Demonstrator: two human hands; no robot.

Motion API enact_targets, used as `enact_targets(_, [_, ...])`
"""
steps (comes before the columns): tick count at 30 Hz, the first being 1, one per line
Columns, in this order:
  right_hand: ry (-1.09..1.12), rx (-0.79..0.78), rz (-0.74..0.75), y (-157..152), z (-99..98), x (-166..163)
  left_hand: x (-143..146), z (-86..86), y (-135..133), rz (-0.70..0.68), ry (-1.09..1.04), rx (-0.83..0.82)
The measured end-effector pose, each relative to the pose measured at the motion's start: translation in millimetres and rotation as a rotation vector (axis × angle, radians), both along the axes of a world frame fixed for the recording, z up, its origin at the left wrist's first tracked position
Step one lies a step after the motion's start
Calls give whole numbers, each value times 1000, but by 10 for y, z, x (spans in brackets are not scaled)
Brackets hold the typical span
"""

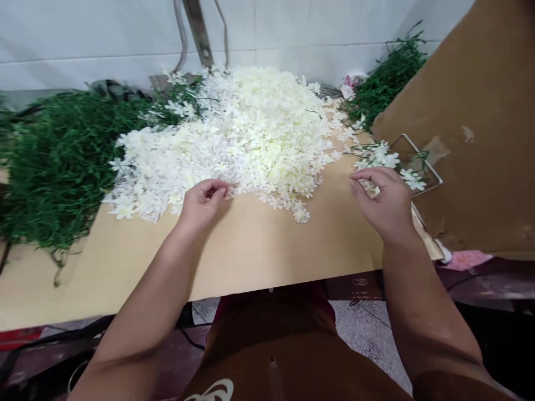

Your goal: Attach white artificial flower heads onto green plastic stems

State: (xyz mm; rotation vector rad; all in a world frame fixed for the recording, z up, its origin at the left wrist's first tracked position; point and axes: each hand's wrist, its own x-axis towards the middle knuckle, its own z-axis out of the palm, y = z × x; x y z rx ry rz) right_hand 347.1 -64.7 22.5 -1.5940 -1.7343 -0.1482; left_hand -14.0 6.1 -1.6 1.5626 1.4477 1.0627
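A big heap of white artificial flowers [271,128] lies on the tan tabletop [267,245], pale yellow at its middle. At the heap's front edge is my left hand [203,203], its thumb and fingers curled together in a pinch; what is between the tips is too small to make out. My right hand [384,200] hovers to the right of the heap with its thumb and forefinger drawn together, and I cannot make out anything in them. Just behind it are white flowers on green stems [378,156], beside a bent metal wire frame [418,153].
Green plastic stems [67,161] form a large pile on the left, and another green pile [388,78] sits at the back right. A cardboard sheet [468,139] leans on the right side. Behind the table is a tiled wall [104,33] with a metal upright [198,33].
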Motion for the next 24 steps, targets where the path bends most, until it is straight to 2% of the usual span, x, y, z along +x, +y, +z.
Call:
enact_targets(3, [-86,-34,147,-6,-47,-94,-75,14,14,94,172,85])
enact_targets(7, [-263,2,421,46,-176,-215,-131,92,-62,132,585,195])
enact_targets(9, [-345,34,544,100,-273,-307,-142,124,-100,206,732,164])
enact_targets(12, [-467,37,692,172,-420,-472,-162,114,-116,275,827,70])
enact_targets(14, [-534,16,713,201,-484,-569,-182,82,-104,280,857,11])
enact_targets(17, [-576,-28,670,239,-509,-652,-205,38,-61,260,868,-19])
enact_targets(24, [-634,24,594,421,-420,-680,-238,31,13,261,740,57])
